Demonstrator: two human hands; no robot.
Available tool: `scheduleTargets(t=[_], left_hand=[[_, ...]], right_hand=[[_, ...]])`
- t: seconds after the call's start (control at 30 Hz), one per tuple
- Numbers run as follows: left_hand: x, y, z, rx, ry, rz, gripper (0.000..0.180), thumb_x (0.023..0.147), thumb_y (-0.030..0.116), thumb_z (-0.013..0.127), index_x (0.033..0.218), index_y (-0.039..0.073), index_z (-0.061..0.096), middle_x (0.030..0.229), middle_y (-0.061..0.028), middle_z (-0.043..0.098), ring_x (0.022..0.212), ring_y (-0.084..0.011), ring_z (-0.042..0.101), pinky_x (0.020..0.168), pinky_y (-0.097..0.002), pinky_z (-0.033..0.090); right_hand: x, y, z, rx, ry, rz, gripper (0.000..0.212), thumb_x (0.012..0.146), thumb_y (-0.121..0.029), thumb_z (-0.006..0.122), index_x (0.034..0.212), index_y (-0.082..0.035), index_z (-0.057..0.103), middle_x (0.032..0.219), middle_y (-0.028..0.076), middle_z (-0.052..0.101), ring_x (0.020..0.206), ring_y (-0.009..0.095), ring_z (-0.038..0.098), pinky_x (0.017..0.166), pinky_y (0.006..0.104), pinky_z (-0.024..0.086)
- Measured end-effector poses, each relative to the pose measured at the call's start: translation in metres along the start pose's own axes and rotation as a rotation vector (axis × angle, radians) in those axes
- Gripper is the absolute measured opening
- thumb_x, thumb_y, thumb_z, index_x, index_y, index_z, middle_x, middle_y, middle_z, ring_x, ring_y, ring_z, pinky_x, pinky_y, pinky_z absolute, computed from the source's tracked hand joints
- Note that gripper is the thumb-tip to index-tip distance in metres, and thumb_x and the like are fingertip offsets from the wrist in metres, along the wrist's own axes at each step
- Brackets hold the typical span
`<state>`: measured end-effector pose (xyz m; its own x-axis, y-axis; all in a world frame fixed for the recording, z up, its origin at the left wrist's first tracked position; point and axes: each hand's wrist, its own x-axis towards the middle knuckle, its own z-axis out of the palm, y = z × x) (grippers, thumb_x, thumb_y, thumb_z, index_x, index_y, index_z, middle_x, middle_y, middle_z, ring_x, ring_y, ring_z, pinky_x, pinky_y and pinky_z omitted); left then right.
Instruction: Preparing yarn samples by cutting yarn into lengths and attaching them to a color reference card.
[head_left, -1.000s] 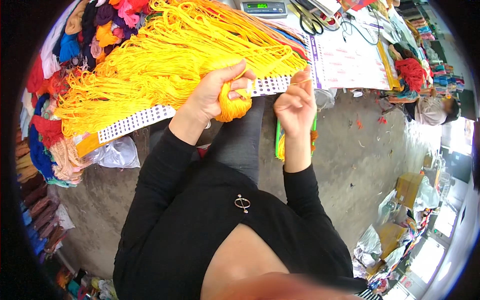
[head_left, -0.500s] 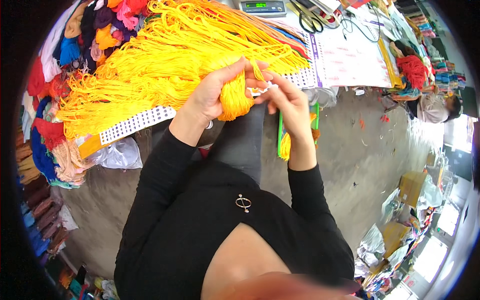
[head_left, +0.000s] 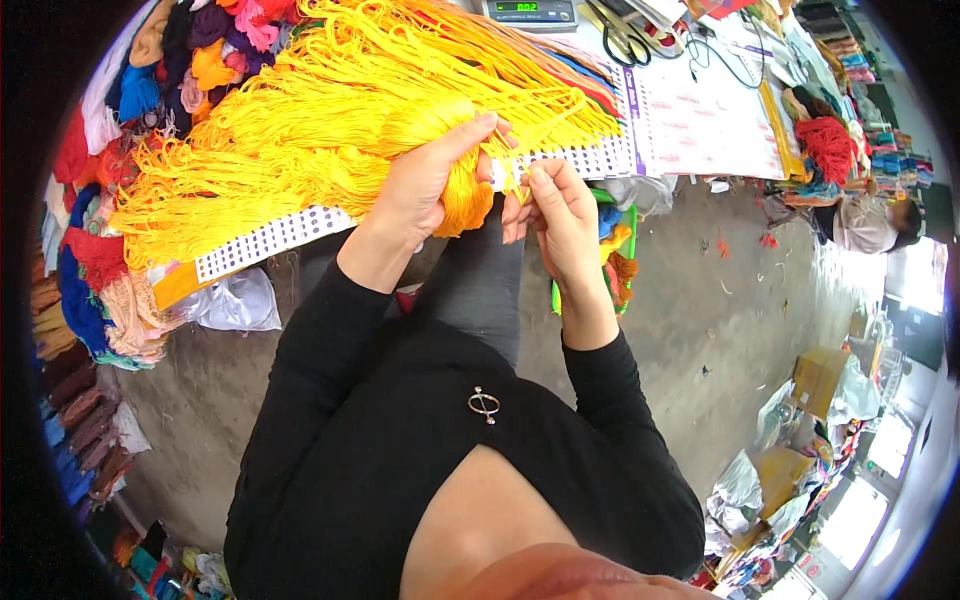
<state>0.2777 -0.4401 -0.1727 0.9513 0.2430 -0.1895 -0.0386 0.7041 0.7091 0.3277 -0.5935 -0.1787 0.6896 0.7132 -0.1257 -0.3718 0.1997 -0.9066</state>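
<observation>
A thick skein of yellow thread (head_left: pixel 466 198) is in my left hand (head_left: pixel 408 195), the thumb laid over its top and the other fingers under and behind it. Just to its right, my right hand (head_left: pixel 568 222) is closed in a pinch on a few yellow strands that run up from the skein. Behind both hands a broad heap of long yellow threads (head_left: pixel 290 115) covers much of the table. Under its near edge lies a white card strip with rows of dark dots (head_left: pixel 275 243).
A digital scale (head_left: pixel 530 12) and scissors (head_left: pixel 622 40) lie at the back of the table, near printed sheets (head_left: pixel 705 120). Coloured yarn bundles (head_left: pixel 95 255) crowd the left. A green basket (head_left: pixel 628 240) holding yarn stands below the table edge. Someone sits far right.
My right hand has drawn down and slightly left, its fingers closing to a pinch on the strands. My left hand keeps the skein in nearly the same place. The scale's reading has changed.
</observation>
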Motion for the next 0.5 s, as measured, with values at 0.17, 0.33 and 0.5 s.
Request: scheduleTargets(t=[0.17, 0.33, 0.5], left_hand=[[-0.0019, -0.0013, 0.0062, 0.042, 0.058, 0.061, 0.018, 0.087, 0.016, 0.057, 0.091, -0.001, 0.061, 0.076, -0.0019, 0.06, 0.058, -0.0062, 0.051, 0.055, -0.0198, 0.043], [-0.0028, -0.0007, 0.0061, 0.091, 0.046, 0.06, 0.022, 0.087, 0.019, 0.057, 0.095, -0.001, 0.06, 0.074, -0.0026, 0.058, 0.058, -0.0054, 0.049, 0.054, -0.0198, 0.041], [-0.0027, -0.0011, 0.0078, 0.112, 0.025, 0.06, 0.023, 0.088, 0.02, 0.056, 0.096, -0.001, 0.061, 0.069, -0.0019, 0.056, 0.056, -0.0058, 0.048, 0.055, -0.0193, 0.04]], right_hand=[[-0.0018, 0.0009, 0.0001, -0.025, 0.048, -0.058, 0.019, 0.096, -0.021, 0.04, 0.094, -0.003, 0.045, 0.065, 0.009, 0.058, 0.049, 0.015, 0.055, 0.048, 0.0215, 0.042], [-0.0019, 0.0032, 0.0004, -0.02, 0.063, -0.072, 0.019, 0.096, -0.021, 0.04, 0.094, -0.003, 0.044, 0.064, 0.009, 0.057, 0.049, 0.016, 0.055, 0.047, 0.0218, 0.042], [-0.0033, 0.0044, -0.0003, -0.011, 0.09, -0.078, 0.019, 0.097, -0.021, 0.039, 0.094, -0.003, 0.043, 0.064, 0.009, 0.057, 0.048, 0.016, 0.055, 0.047, 0.0219, 0.042]])
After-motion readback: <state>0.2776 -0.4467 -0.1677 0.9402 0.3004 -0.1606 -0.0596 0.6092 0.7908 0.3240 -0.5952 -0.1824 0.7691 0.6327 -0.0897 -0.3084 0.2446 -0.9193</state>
